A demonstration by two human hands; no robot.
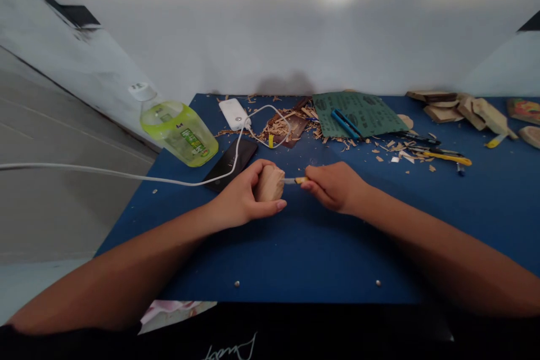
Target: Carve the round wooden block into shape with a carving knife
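In the middle of the head view, my left hand (241,198) is closed around a pale block of wood (269,183), its thumb along the near side and its fingers over the far side. The block's right face looks rough and cut. Facing it from the right, my right hand (333,185) grips a carving knife (301,180) by its yellowish handle, most of which is hidden in the fist. The thin blade points left and meets the block's right end, or comes very close to it. Both hands are above the blue table (295,259).
Behind my hands lie wood shavings (278,124), a white power bank (233,113) with a cable, and green sandpaper (358,115) under a blue marker (346,125). A dark phone (231,164) and a bottle (179,132) are left. Utility knives (447,156) and wood pieces (468,109) lie right.
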